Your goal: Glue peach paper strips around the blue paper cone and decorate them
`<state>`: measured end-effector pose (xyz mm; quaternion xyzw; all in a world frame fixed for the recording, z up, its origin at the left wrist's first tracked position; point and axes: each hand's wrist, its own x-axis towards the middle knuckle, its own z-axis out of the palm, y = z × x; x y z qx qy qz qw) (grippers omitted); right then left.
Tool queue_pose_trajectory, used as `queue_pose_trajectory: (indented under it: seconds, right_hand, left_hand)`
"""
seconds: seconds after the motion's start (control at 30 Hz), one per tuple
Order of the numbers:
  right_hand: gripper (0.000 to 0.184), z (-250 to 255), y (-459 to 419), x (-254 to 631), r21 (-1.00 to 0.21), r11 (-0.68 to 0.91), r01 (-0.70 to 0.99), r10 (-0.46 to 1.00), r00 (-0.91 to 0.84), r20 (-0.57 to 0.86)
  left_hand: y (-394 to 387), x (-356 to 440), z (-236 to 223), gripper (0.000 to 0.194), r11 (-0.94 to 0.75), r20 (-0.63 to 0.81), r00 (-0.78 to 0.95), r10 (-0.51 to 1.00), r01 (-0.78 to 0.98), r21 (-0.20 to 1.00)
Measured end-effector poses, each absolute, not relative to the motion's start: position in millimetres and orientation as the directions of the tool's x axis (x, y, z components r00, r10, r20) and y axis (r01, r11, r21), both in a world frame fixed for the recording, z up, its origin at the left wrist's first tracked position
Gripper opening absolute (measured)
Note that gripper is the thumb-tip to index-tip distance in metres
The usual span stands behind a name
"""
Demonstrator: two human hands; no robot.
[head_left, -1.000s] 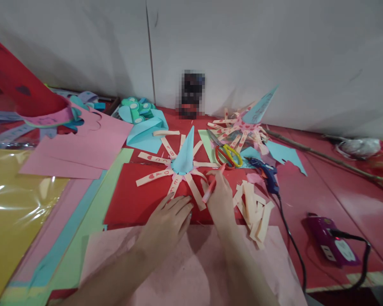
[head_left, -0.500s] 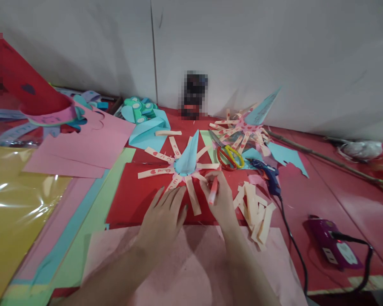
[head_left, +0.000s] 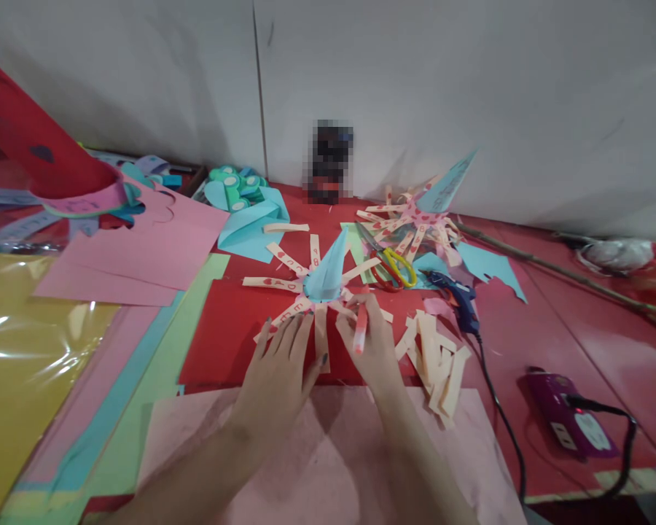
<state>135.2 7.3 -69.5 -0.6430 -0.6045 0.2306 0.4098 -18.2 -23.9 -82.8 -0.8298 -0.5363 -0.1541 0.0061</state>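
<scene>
A paper craft with a light blue cone and a ring of cream paper strips rests on a red sheet. Red letters and hearts mark several strips. My left hand lies flat with its fingers spread over the strips nearest me. Between the fingers of my right hand is a red-and-white marker, held beside the craft's right side. My right fingertips are close to a strip there; whether they touch it I cannot tell.
Loose cream strips lie to the right, near a blue glue gun with a cord. Scissors and a second cone craft stand behind. A purple power socket is far right, pink sheets left.
The cone craft has turned clockwise and shifted slightly right, its strips swinging round. My left hand stays on the near strips; my right hand still holds the marker.
</scene>
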Motion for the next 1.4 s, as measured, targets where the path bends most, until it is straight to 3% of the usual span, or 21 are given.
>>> queue_pose_trajectory:
  seconds: [0.1,0.23,0.33,0.47,0.6,0.67,0.83,1.2,1.4]
  right_hand:
    - [0.023,-68.8,8.3,137.0,-0.773,-0.02,0.634,0.894,0.358,0.27]
    - [0.027,-63.7,10.3,139.0,-0.802,0.059,0.594,0.759,0.495,0.422]
    - [0.034,-59.0,10.0,136.5,-0.892,0.105,0.439,0.771,0.531,0.352]
    - [0.037,-57.3,8.8,133.1,-0.961,0.056,0.27,0.879,0.443,0.176]
    - [0.021,-61.5,9.3,131.9,-0.985,0.001,0.17,0.952,0.302,0.053]
    - [0.015,-63.8,9.8,131.6,-0.988,0.007,0.154,0.966,0.254,0.047]
    - [0.027,-64.2,10.9,131.5,-0.978,-0.001,0.211,0.969,0.241,0.051]
    - [0.026,-67.9,10.0,130.9,-0.961,0.0,0.277,0.986,0.159,0.046]
    - [0.025,-65.3,9.7,129.2,-0.947,-0.012,0.321,0.979,0.198,0.055]
  left_hand:
    - [-25.2,-18.1,-80.9,0.041,-0.434,0.246,0.395,0.885,0.892,0.13]
    - [-26.0,-18.5,-78.0,0.038,-0.462,0.24,0.428,0.872,0.88,0.111]
    - [-26.0,-19.0,-79.7,0.04,-0.512,0.225,0.48,0.848,0.851,0.119]
    - [-25.3,-19.7,-87.4,0.045,-0.568,0.198,0.54,0.818,0.811,0.138]
    - [-24.4,-19.9,-93.2,0.045,-0.583,0.16,0.562,0.812,0.795,0.165]
    - [-24.4,-19.5,-93.5,0.045,-0.582,0.144,0.564,0.813,0.795,0.171]
    - [-25.1,-18.1,-88.3,0.04,-0.572,0.143,0.554,0.82,0.798,0.19]
    - [-25.3,-18.6,-85.1,0.04,-0.583,0.151,0.563,0.812,0.793,0.176]
    - [-25.0,-18.1,-83.3,0.043,-0.58,0.14,0.563,0.814,0.795,0.179]
